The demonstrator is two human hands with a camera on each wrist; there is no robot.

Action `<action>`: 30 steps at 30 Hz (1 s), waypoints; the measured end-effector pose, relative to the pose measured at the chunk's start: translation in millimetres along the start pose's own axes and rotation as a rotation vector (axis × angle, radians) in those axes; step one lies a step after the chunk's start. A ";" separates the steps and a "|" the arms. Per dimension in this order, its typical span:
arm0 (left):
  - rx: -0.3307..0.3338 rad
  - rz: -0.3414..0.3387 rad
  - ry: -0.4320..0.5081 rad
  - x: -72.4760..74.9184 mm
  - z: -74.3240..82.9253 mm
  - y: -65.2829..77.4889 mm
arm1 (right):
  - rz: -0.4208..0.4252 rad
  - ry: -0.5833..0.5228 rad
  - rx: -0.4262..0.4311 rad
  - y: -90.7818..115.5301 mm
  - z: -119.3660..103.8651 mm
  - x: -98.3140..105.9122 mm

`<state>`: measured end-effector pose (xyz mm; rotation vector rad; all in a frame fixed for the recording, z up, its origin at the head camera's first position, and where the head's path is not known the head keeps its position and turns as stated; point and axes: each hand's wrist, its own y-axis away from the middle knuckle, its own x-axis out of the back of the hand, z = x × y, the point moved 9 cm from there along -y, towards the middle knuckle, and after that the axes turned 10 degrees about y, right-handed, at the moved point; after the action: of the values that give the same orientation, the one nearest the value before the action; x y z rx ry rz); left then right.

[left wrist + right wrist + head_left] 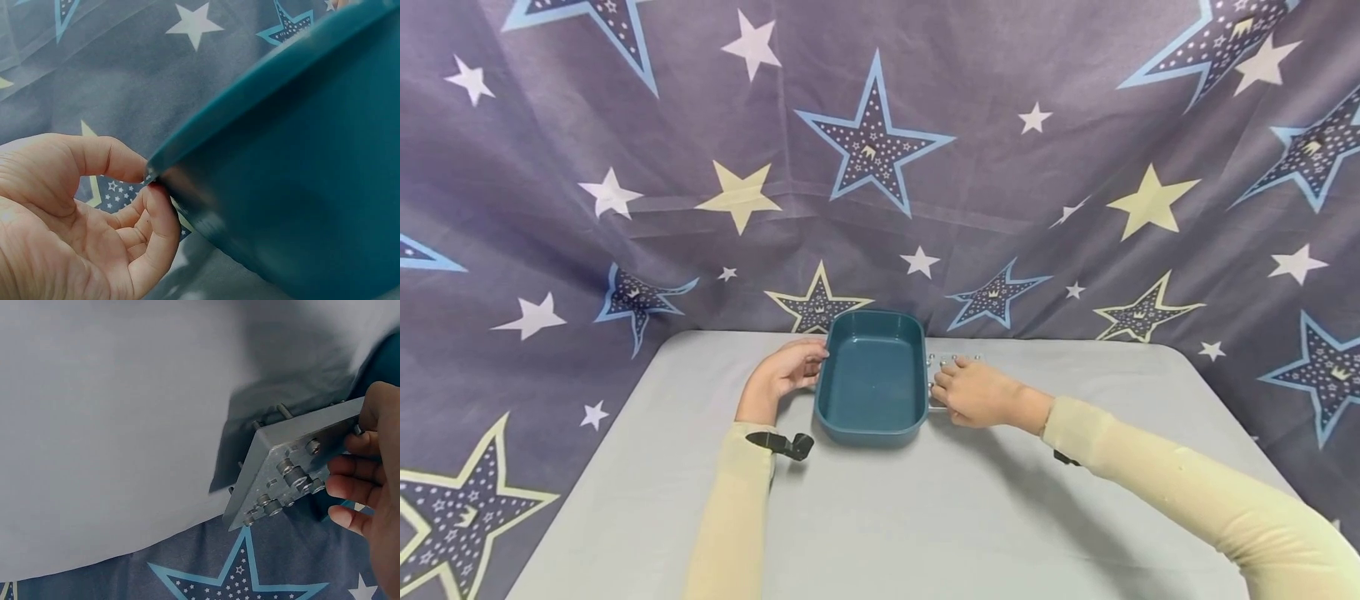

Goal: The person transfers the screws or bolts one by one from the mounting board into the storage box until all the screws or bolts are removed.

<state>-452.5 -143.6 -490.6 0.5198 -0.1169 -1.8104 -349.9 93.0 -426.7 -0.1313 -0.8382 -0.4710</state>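
A deep teal rectangular tub (871, 435) with rounded corners stands near the back of the table. My left hand (786, 369) pinches its left rim between thumb and fingertips, as the left wrist view shows. Right of the tub is a thick silvery metal plate (250, 481), with several screws (295, 475) standing up from its face and threaded ends poking out below. Over the plate's tub-side end, my right hand (976, 393) has curled fingers. Its thumb and index finger appear to pinch a screw (358, 430), mostly hidden by the fingers.
A pale grey cloth covers the table (865, 525). Behind it hangs a dark curtain (685, 125) printed with stars. Black straps (778, 443) sit round the wrists over cream sleeves (730, 517).
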 end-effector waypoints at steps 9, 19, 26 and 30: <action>0.003 0.003 0.009 -0.8 0.7 1.4 | -0.019 0.010 0.008 -1.6 -0.1 -0.4; 0.005 0.002 0.005 0.2 0.0 0.8 | -0.015 -0.057 0.002 -2.4 1.4 -2.2; 0.002 0.010 0.003 -1.0 1.9 0.5 | -0.031 -0.104 -0.016 -3.0 4.3 -4.8; 0.001 0.003 0.007 -3.0 1.5 1.3 | -0.006 -0.099 -0.017 -1.0 4.2 -0.9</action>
<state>-451.2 -141.5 -488.0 0.5266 -0.1141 -1.8054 -353.8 93.7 -424.6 -0.1688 -0.9321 -0.4798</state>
